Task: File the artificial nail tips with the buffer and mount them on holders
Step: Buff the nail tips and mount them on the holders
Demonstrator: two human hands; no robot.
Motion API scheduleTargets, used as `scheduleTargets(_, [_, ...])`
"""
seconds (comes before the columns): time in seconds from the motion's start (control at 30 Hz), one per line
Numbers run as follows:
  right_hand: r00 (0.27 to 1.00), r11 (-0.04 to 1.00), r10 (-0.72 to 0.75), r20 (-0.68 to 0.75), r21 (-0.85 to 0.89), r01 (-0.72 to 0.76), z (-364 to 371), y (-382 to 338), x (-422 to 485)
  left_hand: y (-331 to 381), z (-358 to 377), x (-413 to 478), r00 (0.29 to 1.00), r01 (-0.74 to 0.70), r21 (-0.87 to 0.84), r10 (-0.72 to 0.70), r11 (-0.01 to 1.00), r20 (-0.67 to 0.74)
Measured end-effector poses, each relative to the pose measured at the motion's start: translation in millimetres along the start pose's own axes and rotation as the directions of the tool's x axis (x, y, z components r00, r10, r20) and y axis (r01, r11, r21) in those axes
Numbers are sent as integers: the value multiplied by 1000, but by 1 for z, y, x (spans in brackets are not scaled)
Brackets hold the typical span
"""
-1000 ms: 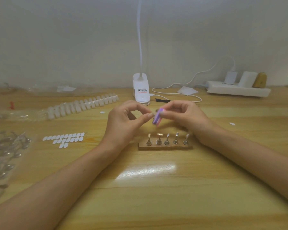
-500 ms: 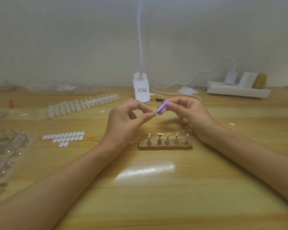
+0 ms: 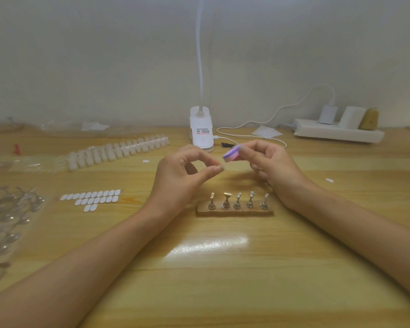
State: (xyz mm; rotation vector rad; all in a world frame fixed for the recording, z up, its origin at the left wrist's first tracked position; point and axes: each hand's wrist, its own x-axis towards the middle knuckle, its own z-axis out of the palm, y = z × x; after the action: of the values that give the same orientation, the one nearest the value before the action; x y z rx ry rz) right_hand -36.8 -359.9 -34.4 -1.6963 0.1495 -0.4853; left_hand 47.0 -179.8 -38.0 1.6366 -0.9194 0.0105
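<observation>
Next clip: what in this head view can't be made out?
1. Nail tip, pinched by the left hand: clear and tiny; whether it touches the buffer in the right hand is uncertain.
2. Lamp: its head is cut off by the top edge.
3. Label on the lamp: too small to read.
4. Bag at left: blurred and cut by the left edge; contents uncountable.

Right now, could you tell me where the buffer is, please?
In the head view, the buffer is held in the right hand, just right of the left hand and beyond the holders.
</observation>
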Motion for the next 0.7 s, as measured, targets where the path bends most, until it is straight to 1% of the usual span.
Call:
scheduleTargets(0.03, [1000,1000,-2,-25,-7,2,-1,0,0,1,0,0,1000,7,-14,-7,1000,9])
scheduleTargets(0.1, [1000,1000,-22,-9,-17,22,-1,0,-3,2,-2,0,998,61,-66,-59,996,28])
scheduleTargets(0.13, [999,997,-42,15,-59,43,-1,1,-6,3,-3,0,995,98,-91,-95,991,42])
scheduleTargets(0.17, [997,987,-62,43,-149,68,0,0,-8,3,-4,-1,990,132,-109,-126,985,60])
scheduleTargets(0.2, [995,957,-78,69,-276,95,0,0,-9,4,-6,-1,986,159,-119,-150,980,78])
scheduleTargets(0.27, [992,833,-95,85,-539,126,-3,2,-9,5,-12,-1,975,200,-118,-186,973,118])
scheduleTargets(0.3, [990,762,-119,74,-632,139,-5,1,-10,6,-14,0,970,215,-106,-199,971,139])
scheduleTargets(0.33, [983,723,-170,74,-668,175,-7,-2,-10,6,-17,1,964,225,-96,-207,970,165])
scheduleTargets(0.37, [968,730,-232,95,-640,238,-8,-6,-11,6,-19,2,960,223,-89,-203,971,194])
scheduleTargets(0.43, [930,807,-308,199,-462,367,-7,-18,-14,7,-21,3,955,195,-97,-166,976,246])
scheduleTargets(0.47, [905,821,-329,269,-392,415,-5,-23,-16,8,-21,3,953,182,-101,-150,978,264])
scheduleTargets(0.5, [876,811,-353,330,-358,462,-3,-27,-18,8,-20,3,951,170,-100,-136,980,278])
scheduleTargets(0.57, [841,780,-385,380,-353,516,3,-30,-21,9,-21,2,943,161,-93,-126,983,309])
scheduleTargets(0.7, [835,725,-437,336,-417,548,9,-34,-28,8,-24,1,935,158,-121,-109,980,338])
